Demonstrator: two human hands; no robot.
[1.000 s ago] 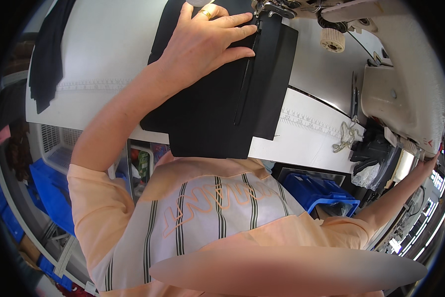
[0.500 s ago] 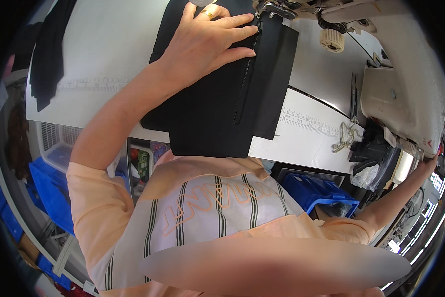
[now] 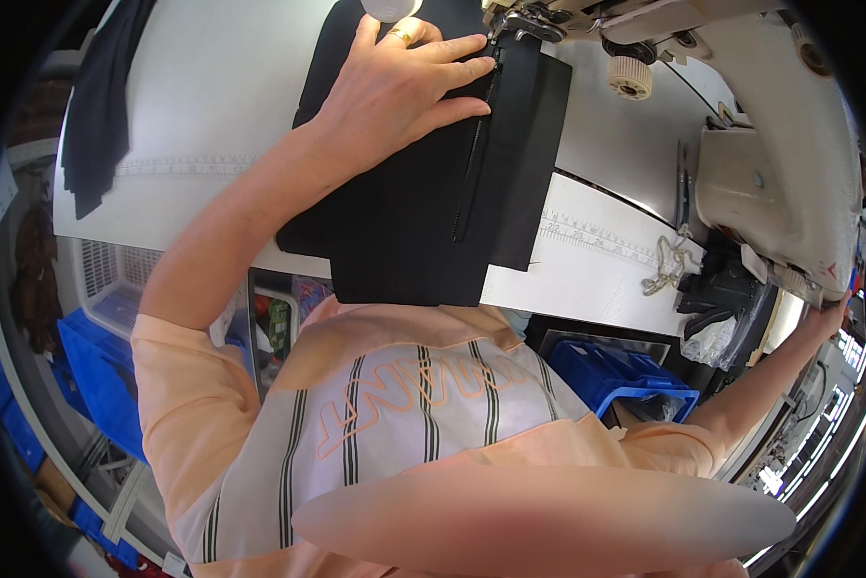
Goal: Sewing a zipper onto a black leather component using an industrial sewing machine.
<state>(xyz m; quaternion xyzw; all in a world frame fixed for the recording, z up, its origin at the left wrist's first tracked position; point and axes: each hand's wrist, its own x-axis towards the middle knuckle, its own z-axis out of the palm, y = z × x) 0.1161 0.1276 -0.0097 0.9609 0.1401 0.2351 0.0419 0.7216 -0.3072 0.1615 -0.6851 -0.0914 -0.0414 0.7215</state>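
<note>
The left hand (image 3: 394,91) lies flat, fingers spread, on the black fabric (image 3: 423,193) just left of the zipper (image 3: 471,159). It presses the cloth to the bench (image 3: 211,116) rather than pinching it. The fingertips end beside the presser foot (image 3: 519,24) of the sewing machine (image 3: 770,164), where the top of the zipper sits. I judge the step in hand to be stitching the zipper into the panel, with the seam near its start, since most of the zipper trails back from the grip toward the person.

The right hand (image 3: 828,313) reaches far to the right, at the lower end of the machine body. Its grip is too small and too near the picture's rim to tell whether it is closed.

The next move, as I judge it, calls for feeding the cloth straight under the foot with the left fingertips kept clear of the needle.

Right of the grip, a cream knob (image 3: 628,77) sits on the machine. Below it lie scissors (image 3: 681,188) and a thread tangle (image 3: 666,265) near the bench's ruler strip (image 3: 587,231). Far left of the grip, dark cloth (image 3: 95,106) hangs over the bench edge. Blue bins (image 3: 626,376) stand under the bench. Nothing lies across the feed path.
</note>
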